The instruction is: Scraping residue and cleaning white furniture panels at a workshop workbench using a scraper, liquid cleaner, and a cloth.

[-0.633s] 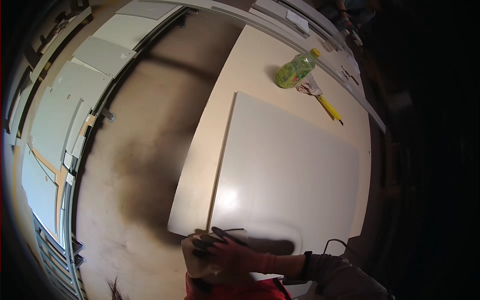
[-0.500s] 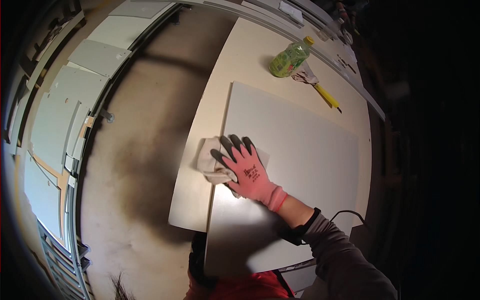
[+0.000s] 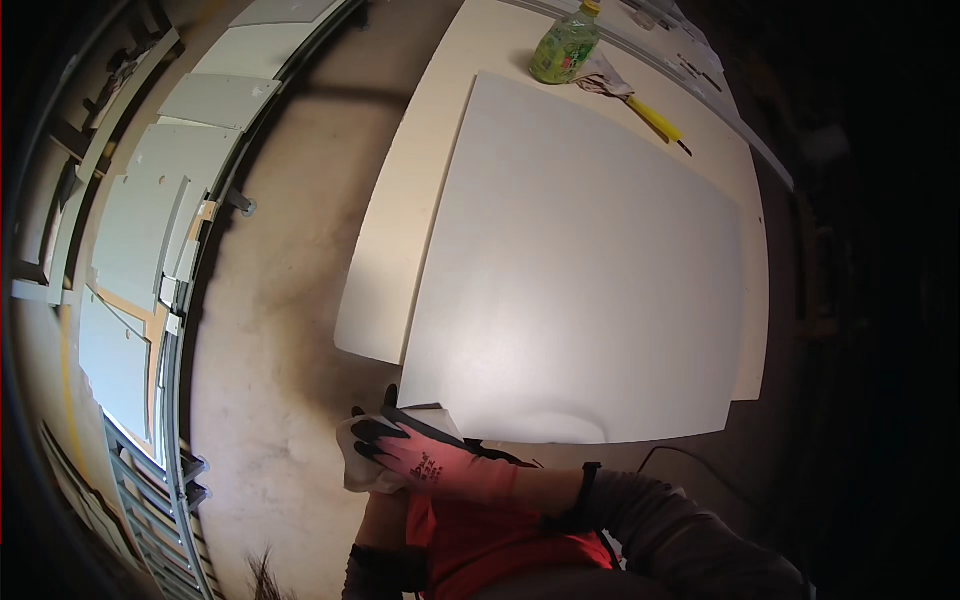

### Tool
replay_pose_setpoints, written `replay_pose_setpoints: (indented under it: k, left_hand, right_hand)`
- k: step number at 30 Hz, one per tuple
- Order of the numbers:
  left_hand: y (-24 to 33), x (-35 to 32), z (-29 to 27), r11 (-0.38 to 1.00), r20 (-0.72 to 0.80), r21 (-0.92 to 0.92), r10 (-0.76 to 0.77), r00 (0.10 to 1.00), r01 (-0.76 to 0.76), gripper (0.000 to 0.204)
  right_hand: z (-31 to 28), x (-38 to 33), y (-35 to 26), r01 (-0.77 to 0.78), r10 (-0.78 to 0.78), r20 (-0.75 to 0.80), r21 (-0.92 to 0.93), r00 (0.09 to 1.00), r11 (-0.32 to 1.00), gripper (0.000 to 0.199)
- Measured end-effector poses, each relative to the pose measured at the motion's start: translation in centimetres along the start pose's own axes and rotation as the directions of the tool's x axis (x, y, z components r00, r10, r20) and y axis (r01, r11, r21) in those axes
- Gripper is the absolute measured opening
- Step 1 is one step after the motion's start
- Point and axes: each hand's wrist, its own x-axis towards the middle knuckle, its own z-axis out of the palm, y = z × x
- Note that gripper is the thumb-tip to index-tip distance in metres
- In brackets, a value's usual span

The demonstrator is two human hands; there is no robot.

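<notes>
My right hand (image 3: 430, 462), in a pink glove with black fingertips, is at the near left corner of a flat grey panel (image 3: 580, 270). Its fingers are bent over a crumpled whitish cloth (image 3: 358, 468) that bunches out past the panel's corner. My left forearm rises from the lower edge beneath the cloth; the left hand itself is hidden behind the cloth and my right hand. The panel lies flat on a larger cream board (image 3: 395, 270), its near end jutting past that board toward my red clothing.
At the far side of the board stand a green-labelled bottle (image 3: 565, 45) with a yellow cap, a crumpled rag (image 3: 603, 78) and a yellow-handled tool (image 3: 655, 119). On the left, a long rack (image 3: 180, 330) carries several pale panels (image 3: 150, 200). A dark cable (image 3: 690, 455) curves at the near right.
My right hand has moved with the cloth from the panel's left edge toward me, down to its near corner. The view has shifted, and my left forearm now shows.
</notes>
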Motion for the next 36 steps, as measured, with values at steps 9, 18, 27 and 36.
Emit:
replay_pose_setpoints:
  k: [9,18,27,36]
  left_hand:
    - [1.7,-5.7,-6.9,0.362,0.524,-0.670,-0.388,0.758,0.648,0.064]
    - [1.7,-6.9,-4.1,0.435,0.584,-0.648,-0.243,0.774,0.626,0.064]
    - [10.9,-1.7,3.0,0.705,0.456,-0.619,-0.038,0.889,0.347,0.074]
    - [9.9,-1.0,1.2,0.998,0.484,0.014,0.046,0.874,-0.061,0.075]
  right_hand:
    - [-4.7,-17.6,0.1,-0.360,0.328,0.294,0.060,0.898,0.931,0.055]
    - [0.5,-9.5,1.5,-0.328,0.764,-0.236,0.798,0.601,0.505,0.055]
    - [-6.6,-4.3,3.7,-0.106,0.133,0.106,-0.227,0.985,0.968,0.058]
    - [-4.2,-1.0,2.3,0.053,-0.013,0.188,-0.205,0.982,0.977,0.051]
